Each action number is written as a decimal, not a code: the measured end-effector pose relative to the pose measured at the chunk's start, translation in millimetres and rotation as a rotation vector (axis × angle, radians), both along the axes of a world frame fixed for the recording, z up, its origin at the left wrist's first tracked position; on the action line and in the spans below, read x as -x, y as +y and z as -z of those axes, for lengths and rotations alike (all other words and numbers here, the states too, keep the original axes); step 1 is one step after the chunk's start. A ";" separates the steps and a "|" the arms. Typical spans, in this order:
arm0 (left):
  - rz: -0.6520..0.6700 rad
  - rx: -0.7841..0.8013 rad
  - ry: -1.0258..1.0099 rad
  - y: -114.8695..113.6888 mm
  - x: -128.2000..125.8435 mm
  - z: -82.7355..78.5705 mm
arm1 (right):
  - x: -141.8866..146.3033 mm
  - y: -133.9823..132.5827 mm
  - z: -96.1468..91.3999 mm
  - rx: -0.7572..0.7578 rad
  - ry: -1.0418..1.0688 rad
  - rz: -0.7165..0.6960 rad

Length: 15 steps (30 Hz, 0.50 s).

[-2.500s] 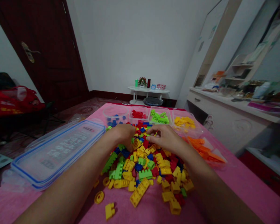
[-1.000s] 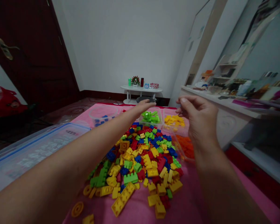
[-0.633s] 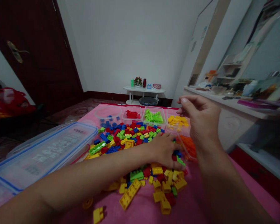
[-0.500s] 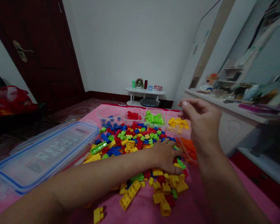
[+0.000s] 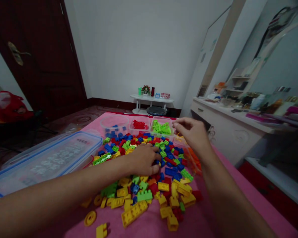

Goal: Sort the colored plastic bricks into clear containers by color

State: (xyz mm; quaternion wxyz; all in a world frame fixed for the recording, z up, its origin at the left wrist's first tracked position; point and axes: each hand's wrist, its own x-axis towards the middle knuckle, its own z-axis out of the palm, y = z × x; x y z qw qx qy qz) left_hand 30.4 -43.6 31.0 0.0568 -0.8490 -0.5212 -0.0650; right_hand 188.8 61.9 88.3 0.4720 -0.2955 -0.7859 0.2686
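Note:
My left hand (image 5: 145,160) rests palm down on the loose pile of toy building bricks (image 5: 171,172). Its fingers are bent and apart, with a blue brick showing between thumb and forefinger; no grip is visible. My right hand (image 5: 195,134) is raised at the far right of the pile, over the clear tub of yellow bricks (image 5: 180,135), which it largely covers. Thumb and fingers are drawn together there, and whatever they pinch is hidden. Beside it stands a tub of light green bricks (image 5: 161,128), then a tub of red bricks (image 5: 139,124).
A round clear tub (image 5: 114,123) with blue bricks stands at the back left. Orange pieces (image 5: 194,160) fill a tub at the right. A blue-rimmed lid (image 5: 52,162) lies left. Near the front are a long yellow brick (image 5: 134,213) and a yellow wheel (image 5: 90,218).
My left hand has moved left across the pile, uncovering bricks on the right. My right hand has come lower and left, over the yellow bricks' tub. The view has shifted slightly.

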 end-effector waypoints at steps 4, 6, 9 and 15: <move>0.002 0.010 -0.028 -9.8 11.7 -3.7 | -0.6 18.5 22.4 -0.138 -0.645 -0.022; -0.010 0.006 -0.029 -13.2 15.3 -6.0 | -3.6 21.2 29.5 -0.228 -0.991 -0.012; -0.039 -0.007 -0.017 -17.2 21.8 -8.5 | -6.4 15.2 34.9 -0.328 -1.427 0.004; -0.131 -0.024 0.030 -25.3 42.2 -10.6 | -0.6 -5.3 44.0 -0.443 -1.693 0.010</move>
